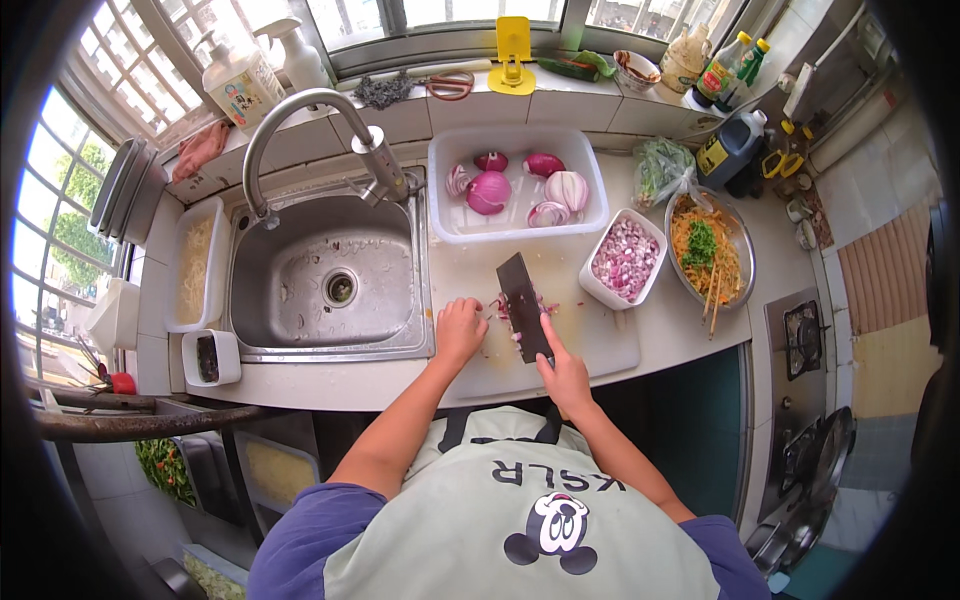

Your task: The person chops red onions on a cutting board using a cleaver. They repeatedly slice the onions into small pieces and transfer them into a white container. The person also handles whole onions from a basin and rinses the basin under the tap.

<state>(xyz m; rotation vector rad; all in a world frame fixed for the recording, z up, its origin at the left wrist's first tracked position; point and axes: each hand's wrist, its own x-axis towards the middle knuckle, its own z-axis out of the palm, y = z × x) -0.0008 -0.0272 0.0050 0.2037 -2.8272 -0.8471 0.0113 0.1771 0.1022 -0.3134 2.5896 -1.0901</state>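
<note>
My right hand (564, 375) grips the handle of a dark-bladed cleaver (525, 307). The blade lies over chopped red onion bits (504, 307) on a pale cutting board (600, 349). Beside the board's left part, near the sink edge, my left hand (460, 330) has loosely curled fingers, its thumb apart and nothing visible in it. Behind the board, a translucent plastic tub (517, 232) holds peeled red onions (489, 193), some of them cut. To the right of the cleaver stands a white container (600, 289) filled with diced red onion (626, 259).
Left of the board is a steel sink (300, 292) under a curved faucet (300, 101). A metal bowl (742, 289) of shredded vegetables with chopsticks (712, 289) stands right. Bottles (731, 150) crowd the back corner; a gas stove (799, 337) is far right. Scissors (450, 85) lie on the sill.
</note>
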